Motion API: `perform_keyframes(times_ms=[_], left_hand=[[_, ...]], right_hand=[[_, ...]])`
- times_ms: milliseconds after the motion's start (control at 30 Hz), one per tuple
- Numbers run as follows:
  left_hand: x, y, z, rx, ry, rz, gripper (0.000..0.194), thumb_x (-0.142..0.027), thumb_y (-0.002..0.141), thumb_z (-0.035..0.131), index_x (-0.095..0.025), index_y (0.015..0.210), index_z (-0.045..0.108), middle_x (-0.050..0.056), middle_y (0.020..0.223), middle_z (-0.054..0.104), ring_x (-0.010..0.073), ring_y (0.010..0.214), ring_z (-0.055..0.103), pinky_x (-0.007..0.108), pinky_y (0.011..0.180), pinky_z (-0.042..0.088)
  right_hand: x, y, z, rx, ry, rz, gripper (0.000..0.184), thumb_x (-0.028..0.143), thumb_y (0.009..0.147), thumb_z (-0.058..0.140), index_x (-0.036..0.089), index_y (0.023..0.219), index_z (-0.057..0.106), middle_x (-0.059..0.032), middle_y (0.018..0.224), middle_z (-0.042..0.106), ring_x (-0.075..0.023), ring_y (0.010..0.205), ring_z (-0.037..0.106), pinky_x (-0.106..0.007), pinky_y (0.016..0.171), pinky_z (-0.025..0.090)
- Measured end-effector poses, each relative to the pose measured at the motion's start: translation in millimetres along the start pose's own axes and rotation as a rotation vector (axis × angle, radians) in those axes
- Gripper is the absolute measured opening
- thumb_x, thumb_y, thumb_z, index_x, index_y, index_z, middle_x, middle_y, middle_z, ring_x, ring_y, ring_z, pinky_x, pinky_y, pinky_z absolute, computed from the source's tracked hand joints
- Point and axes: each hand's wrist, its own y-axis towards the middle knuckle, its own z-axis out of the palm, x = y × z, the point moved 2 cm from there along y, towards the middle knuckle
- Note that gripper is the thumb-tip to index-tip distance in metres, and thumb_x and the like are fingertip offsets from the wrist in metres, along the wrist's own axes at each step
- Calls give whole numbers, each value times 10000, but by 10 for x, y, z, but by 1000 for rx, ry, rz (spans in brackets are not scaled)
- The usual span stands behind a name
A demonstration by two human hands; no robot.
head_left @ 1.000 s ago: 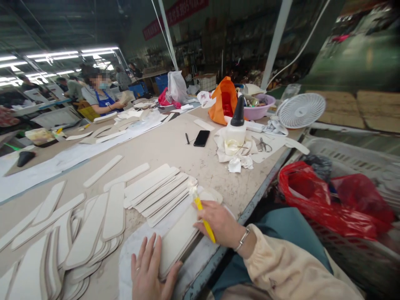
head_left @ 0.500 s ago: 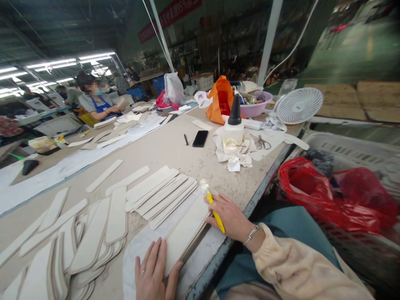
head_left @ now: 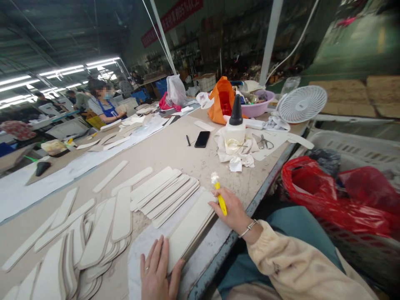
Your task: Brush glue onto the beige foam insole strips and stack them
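1. Your stack of pale strips (head_left: pixel 192 227) lies slantwise on a white sheet (head_left: pixel 136 246) at the table's (head_left: pixel 170 146) near edge.
2. Your left hand (head_left: pixel 158 268) is at the near end of the stack, its fingers lightly together and the thumb apart, with the stack's end between thumb and forefinger.
3. Your right hand (head_left: pixel 231 209) is at the far end of the stack, thumb and fingers closed on the yellow handle of a brush (head_left: pixel 221 201); its white tip points away beyond the stack.
4. Just left of the stack you have a fanned row of strips (head_left: pixel 165 195); farther left, a loose heap of strips (head_left: pixel 96 239).
5. Well beyond the stack are a phone (head_left: pixel 202 139), a black-capped bottle (head_left: pixel 235 130) and scissors (head_left: pixel 266 143).
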Motion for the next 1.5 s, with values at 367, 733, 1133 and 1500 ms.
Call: perform_keyframes(times_ms=[367,733,1133,1500], left_hand=[[-8,157,-243,19,-217,-170,725,-348,856,593,-230,1492,266,167,1463,450,347,1379,373,616,1064,344],[-494,1077,-610,427,-1316,-405,466,-410,760,708,-160,1152,676,120,1111,716,267,1014,662,380,897,518],[-1799,931,14,222,-1813,-1093,384,-374,651,818,-142,945,738,106,922,758,249,960,690,341,893,524],[-2069,808,221,363,-1904,-1076,470,-409,704,774,-188,1102,658,115,1023,733,276,1009,678,382,860,541]], right_hand=[[190,25,55,-73,656,257,313,298,804,661,267,940,381,-48,1102,651,-170,841,667,-296,669,552],[448,722,-463,-15,991,183,428,309,713,725,272,902,343,-31,1054,683,-189,917,665,-348,767,550],[-203,662,-583,-146,989,375,416,325,700,700,256,875,329,-35,1032,663,-168,858,636,-310,737,508],[-333,619,-647,-281,658,265,306,335,752,647,246,871,379,55,737,473,-138,638,477,-262,596,399]])
